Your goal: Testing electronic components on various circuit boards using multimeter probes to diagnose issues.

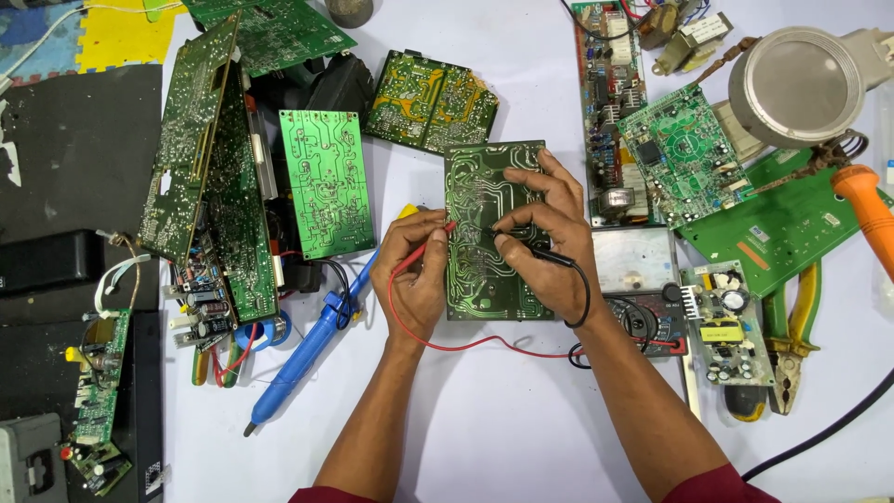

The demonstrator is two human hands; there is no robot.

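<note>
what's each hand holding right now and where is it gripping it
The left hand pinches the red probe along its shaft; the right hand pinches the black probe near its tip.

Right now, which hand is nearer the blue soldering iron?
Left. The left hand, holding the red probe, sits just right of the blue soldering iron; the right hand is farther right, across the board.

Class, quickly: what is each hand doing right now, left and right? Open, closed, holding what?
Left hand: closed on the red test probe, tip on the green circuit board.
Right hand: closed on the black test probe, tip on the same board.
</note>
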